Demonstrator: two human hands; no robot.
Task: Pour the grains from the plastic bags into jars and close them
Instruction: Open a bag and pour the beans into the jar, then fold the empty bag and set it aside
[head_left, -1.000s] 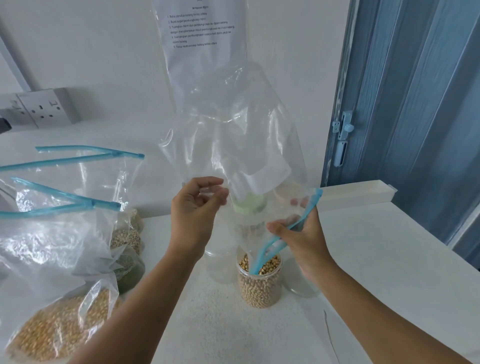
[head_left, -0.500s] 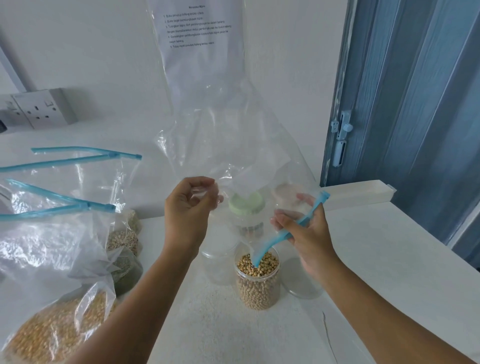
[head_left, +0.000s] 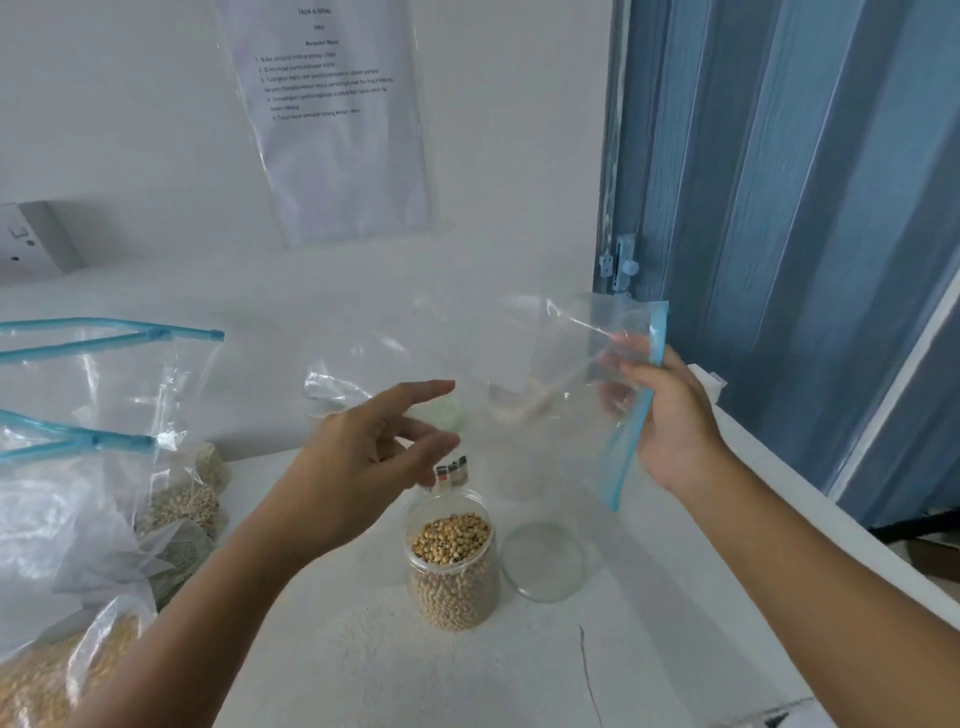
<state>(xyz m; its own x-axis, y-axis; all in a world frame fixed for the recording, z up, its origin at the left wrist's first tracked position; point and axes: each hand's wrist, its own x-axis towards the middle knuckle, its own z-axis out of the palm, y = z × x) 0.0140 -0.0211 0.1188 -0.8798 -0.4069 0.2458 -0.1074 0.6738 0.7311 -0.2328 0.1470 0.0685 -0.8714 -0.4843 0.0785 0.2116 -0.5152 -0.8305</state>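
From my seat I see the right hand (head_left: 675, 415) at centre right of the frame, fingers curled round the blue zip edge of an empty bag (head_left: 576, 374) — the clear film hangs crumpled to the left of the hand, the zip strip running down past the wrist. The left hand (head_left: 358, 462) is in the middle of the frame, fingers spread and loose, gripping nothing; its fingertips lie close to the bag's lower left fold, though I cannot tell whether they touch it. Below the hands, on the white counter (head_left: 363, 670), stands an open jar (head_left: 452, 561), upright and filled with pale beans nearly to the rim. Just to its right a clear lid (head_left: 543, 561) lies flat on the counter, apart from the jar. Behind, blurred through the bag, I make out a pale green lid (head_left: 447, 413) on another jar, and one more clear jar (head_left: 519, 473) to the right of that. Along the left edge of the frame sit full bags (head_left: 104, 457) with blue zip tops standing open — yellow grain at lower left, greyish grain further back. A printed sheet (head_left: 332, 119) hangs on the wall at upper centre, a socket (head_left: 31, 239) at upper left, and a blue folding door (head_left: 779, 234) fills the right side.
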